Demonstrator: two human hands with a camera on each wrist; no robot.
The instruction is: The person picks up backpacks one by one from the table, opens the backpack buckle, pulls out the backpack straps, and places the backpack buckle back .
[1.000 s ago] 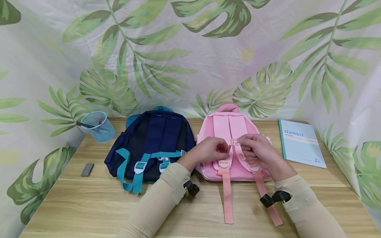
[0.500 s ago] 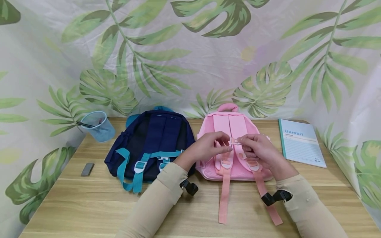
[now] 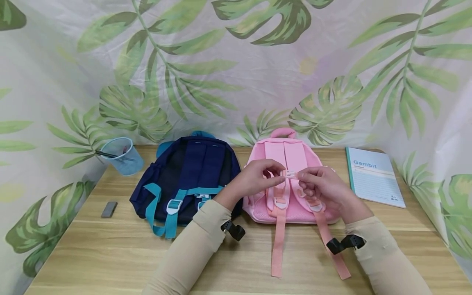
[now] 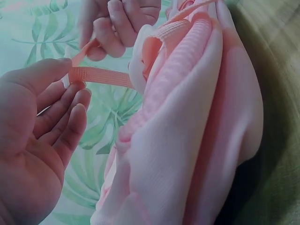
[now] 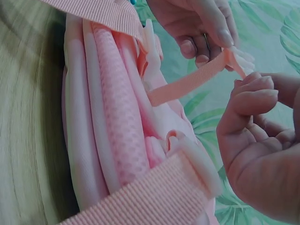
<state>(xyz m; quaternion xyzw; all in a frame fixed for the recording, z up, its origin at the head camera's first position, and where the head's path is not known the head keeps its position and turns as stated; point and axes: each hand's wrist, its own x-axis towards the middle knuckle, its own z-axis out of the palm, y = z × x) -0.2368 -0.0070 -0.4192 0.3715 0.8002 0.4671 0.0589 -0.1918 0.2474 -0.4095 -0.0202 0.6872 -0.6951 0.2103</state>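
Note:
A pink backpack (image 3: 258,151) leans against the backdrop with its straps facing me. Just in front of it, a small white buckle (image 3: 290,173) sits on a peach webbing strap (image 4: 105,76), lifted off the bag. My left hand (image 3: 258,177) pinches the buckle and its webbing between thumb and fingers. From the other side my right hand (image 3: 321,183) pinches the free end of the webbing at the buckle, its other fingers curled. In the right wrist view the strap (image 5: 187,83) runs from the bag up to the buckle. Fingertips partly hide how the webbing is threaded.
A navy backpack (image 3: 193,168) with turquoise straps stands left of the pink one. Farther left are a blue mesh cup (image 3: 127,162) with pens and a grey eraser-like block (image 3: 109,209). A notebook (image 3: 376,178) lies at right. Two peach straps (image 3: 279,246) hang onto the table.
My left hand has risen from lower on the strap and now pinches the buckle. My right hand's fingertips have shifted slightly right, from the buckle to the webbing end beside it.

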